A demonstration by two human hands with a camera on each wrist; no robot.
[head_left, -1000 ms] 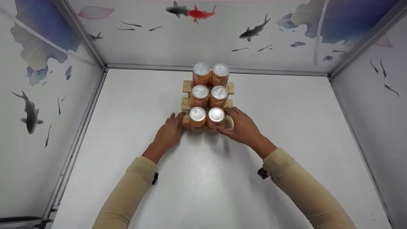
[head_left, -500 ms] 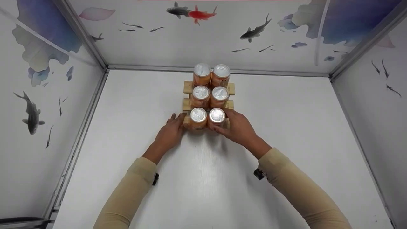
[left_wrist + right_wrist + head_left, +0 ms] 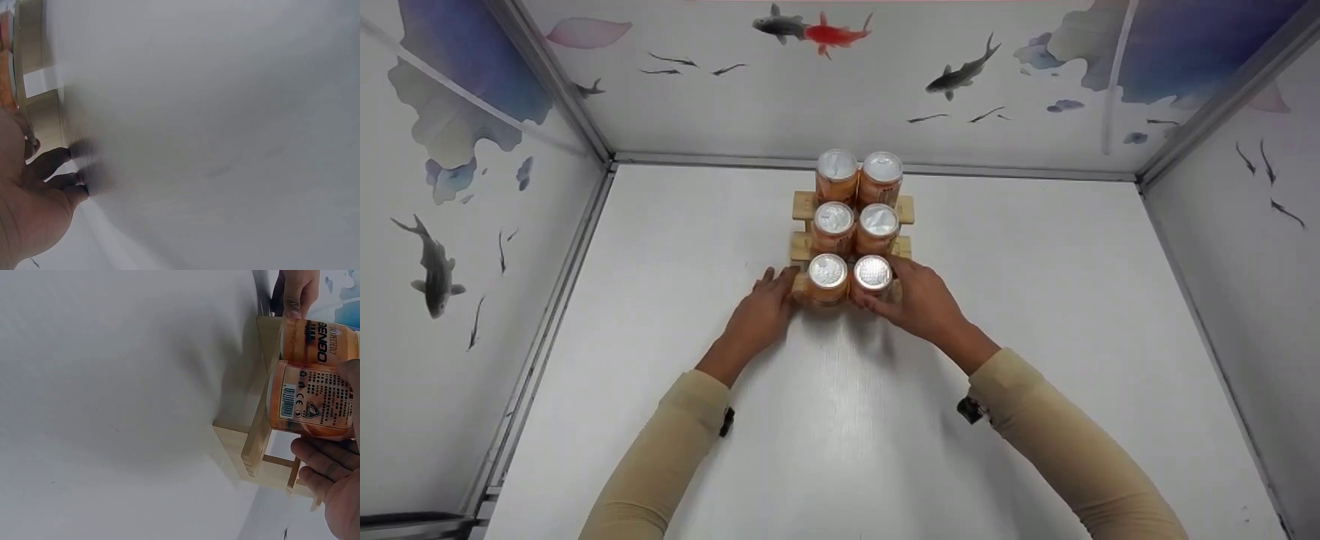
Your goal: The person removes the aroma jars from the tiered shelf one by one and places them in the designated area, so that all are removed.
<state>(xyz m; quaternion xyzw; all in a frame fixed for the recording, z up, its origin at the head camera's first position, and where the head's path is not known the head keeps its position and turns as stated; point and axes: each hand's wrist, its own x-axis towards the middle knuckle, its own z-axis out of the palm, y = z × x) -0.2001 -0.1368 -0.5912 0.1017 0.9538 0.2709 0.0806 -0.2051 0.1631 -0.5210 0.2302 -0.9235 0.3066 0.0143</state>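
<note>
A stepped wooden rack holds orange cans with silver lids, two on each of its three steps. My right hand grips the front right can, with the thumb on its near side and fingers round its far side. That can stands upright on the lowest step, beside the front left can. At the left end of this step, my left hand holds the wood, its thumb on the front edge. Several of its other fingers reach down to the tabletop beside the rack.
The rack stands near the back of a white table. White panels with painted fish and metal frame bars enclose the table at the back and both sides.
My right hand has moved slightly left and its fingers have drawn in round the front right can. The left hand and the rack keep their places.
</note>
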